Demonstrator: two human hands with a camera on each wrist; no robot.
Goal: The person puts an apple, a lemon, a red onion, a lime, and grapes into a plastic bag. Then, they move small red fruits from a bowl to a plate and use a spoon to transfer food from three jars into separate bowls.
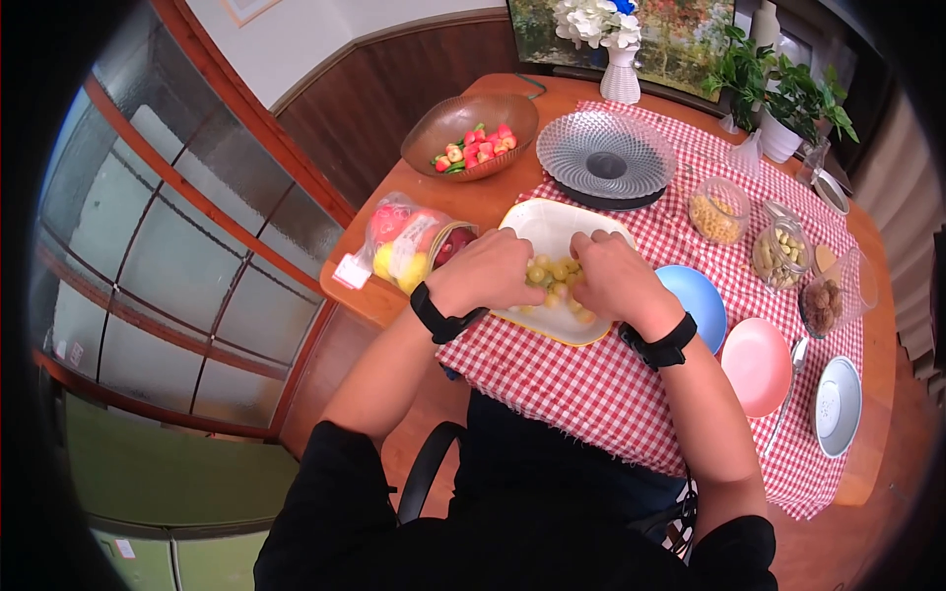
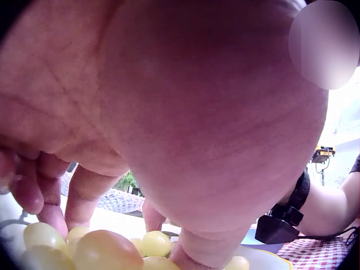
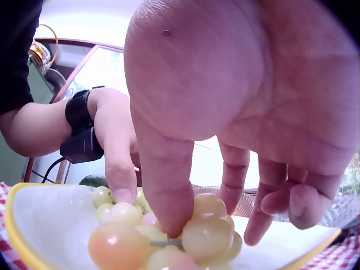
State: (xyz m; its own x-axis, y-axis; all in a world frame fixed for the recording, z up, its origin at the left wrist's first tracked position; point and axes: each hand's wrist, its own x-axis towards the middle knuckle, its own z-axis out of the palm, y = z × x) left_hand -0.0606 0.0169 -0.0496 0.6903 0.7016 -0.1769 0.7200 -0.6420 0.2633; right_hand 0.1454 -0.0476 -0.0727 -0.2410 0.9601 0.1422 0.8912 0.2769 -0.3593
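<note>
A bunch of pale yellow-green grapes point(image 1: 557, 280), some blushed pink, lies in a white dish point(image 1: 540, 219) with a yellow rim. My left hand point(image 1: 485, 270) reaches in from the left and holds the bunch between thumb and fingers. From the other side my right hand point(image 1: 623, 280) grips the same bunch. Its thumb point(image 3: 164, 191) goes down among the grapes beside a grey-green stem point(image 3: 166, 243) in the right wrist view. The left wrist view has the left thumb point(image 2: 205, 244) low among the grapes, its other fingers beyond them. Parts of the bunch are hidden behind the hands.
Left of the dish sits a clear bag point(image 1: 404, 236) of yellow and red fruit. Behind are a brown bowl point(image 1: 429, 128) of small red fruit and a glass bowl point(image 1: 562, 148). Jars point(image 1: 780, 251), a blue plate point(image 1: 695, 300), a pink plate point(image 1: 756, 366) and a knife point(image 1: 791, 379) stand right.
</note>
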